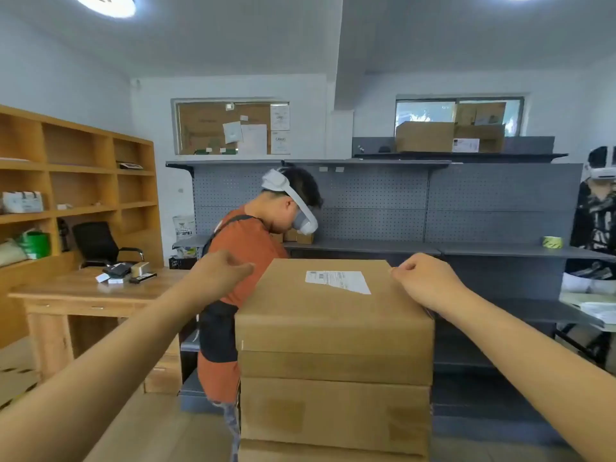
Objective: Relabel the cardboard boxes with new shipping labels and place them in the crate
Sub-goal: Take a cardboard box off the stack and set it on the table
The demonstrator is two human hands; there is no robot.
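Brown cardboard box, rectangular, plain sides, sits on top of a stack straight ahead. Below it a second brown cardboard box of like width, and the top edge of a third shows at the bottom of the view. A white paper shipping label with a barcode is stuck flat on the top face of the upper box, toward the far right part of that face, slightly skewed.

Left hand hangs in the air just left of the upper box's far left corner, fingers loosely curled, holding nothing, not touching the cardboard. Right hand is at the far right corner of the same box, fingers curled with thumb and forefinger tips drawn together; cannot tell whether they pinch anything or touch the box edge. Both forearms reach forward on either side of the stack.

Behind the stack, a person in an orange shirt with a white headset bends toward a grey metal pegboard shelving unit. A roll of yellow tape stands on its right shelf. To the left, a light wooden desk with small items on top, a black office chair behind it, and a wooden open-shelf bookcase against the wall.
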